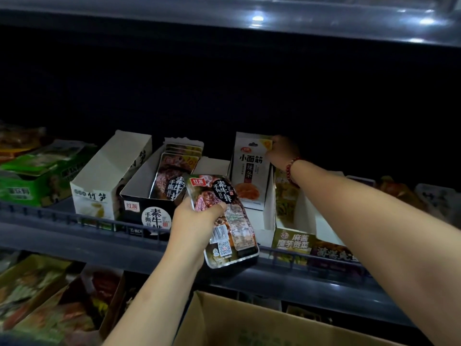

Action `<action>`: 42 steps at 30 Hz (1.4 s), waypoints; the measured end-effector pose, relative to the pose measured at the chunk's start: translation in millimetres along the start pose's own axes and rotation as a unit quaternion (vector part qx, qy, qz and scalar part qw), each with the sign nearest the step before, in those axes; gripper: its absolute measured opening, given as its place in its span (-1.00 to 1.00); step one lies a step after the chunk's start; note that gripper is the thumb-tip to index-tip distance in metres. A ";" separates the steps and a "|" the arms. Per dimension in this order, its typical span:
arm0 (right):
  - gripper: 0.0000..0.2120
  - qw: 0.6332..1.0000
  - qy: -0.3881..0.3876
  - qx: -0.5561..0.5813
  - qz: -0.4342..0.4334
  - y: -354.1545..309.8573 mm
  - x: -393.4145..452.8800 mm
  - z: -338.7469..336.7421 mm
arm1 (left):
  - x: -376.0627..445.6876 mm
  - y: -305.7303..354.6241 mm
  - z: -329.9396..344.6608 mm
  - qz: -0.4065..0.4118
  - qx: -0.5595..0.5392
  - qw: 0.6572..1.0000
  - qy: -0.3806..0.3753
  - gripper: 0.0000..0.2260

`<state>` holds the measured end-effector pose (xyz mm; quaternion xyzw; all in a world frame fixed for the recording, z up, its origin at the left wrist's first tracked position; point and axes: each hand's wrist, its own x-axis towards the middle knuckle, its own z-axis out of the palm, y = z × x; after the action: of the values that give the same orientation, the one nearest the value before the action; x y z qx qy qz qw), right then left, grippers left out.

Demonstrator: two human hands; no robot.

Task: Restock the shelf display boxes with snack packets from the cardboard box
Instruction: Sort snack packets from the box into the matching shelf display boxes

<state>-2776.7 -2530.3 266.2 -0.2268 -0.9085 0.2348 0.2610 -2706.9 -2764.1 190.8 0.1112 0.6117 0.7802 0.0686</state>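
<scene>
Gripping a stack of dark snack packets (pixel 225 221) near the shelf's front rail (pixel 74 221), my left hand (pixel 193 221) hovers just beside the black display box (pixel 147 208), which stands half filled with matching packets. Farther right, my right hand (pixel 280 151) pinches the top corner of a white packet (pixel 250 171) standing upright in its white display box (pixel 268 216). Below the shelf, at the bottom edge, sits the open cardboard box (pixel 249 323).

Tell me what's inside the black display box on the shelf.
The black display box holds a row of dark snack packets standing upright toward its back. Its front part looks empty; the bottom is hidden by the front wall and the left hand.
</scene>
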 end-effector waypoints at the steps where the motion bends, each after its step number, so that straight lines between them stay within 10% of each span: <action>1: -0.64 1.000 -0.008 0.013 -0.001 0.7 -2.9 -0.2 | -0.5 -0.9 0.7 0.001 -0.001 1.000 -0.004 -0.87; 13: -0.78 0.984 -0.040 0.162 -0.068 -7.8 -84.0 -31.8 | -20.9 6.7 1.9 -0.009 -0.041 0.998 -0.056 -0.85; 20: -0.74 0.936 -0.222 0.273 -0.027 -24.0 -156.1 -69.2 | -47.2 21.5 7.2 0.048 -0.013 0.998 -0.024 -0.61; 25: -0.66 0.940 -0.159 0.301 -0.002 -34.8 -170.6 -80.5 | -64.0 28.8 6.7 0.100 0.163 0.982 -0.006 -0.26; 31: -0.67 0.921 -0.176 0.340 -0.071 -49.6 -195.7 -79.2 | -72.8 40.0 -7.1 0.102 0.201 0.971 -0.081 -0.36; 42: -0.81 0.934 -0.242 0.245 -0.100 -87.9 -159.3 -59.1 | -50.0 65.5 -53.8 -0.131 -0.190 0.953 -0.198 -0.60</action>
<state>-2646.6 -2666.4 300.0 -0.0002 -0.8764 0.4703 0.1033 -2670.5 -2842.6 237.6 0.1670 0.4352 0.8288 0.3096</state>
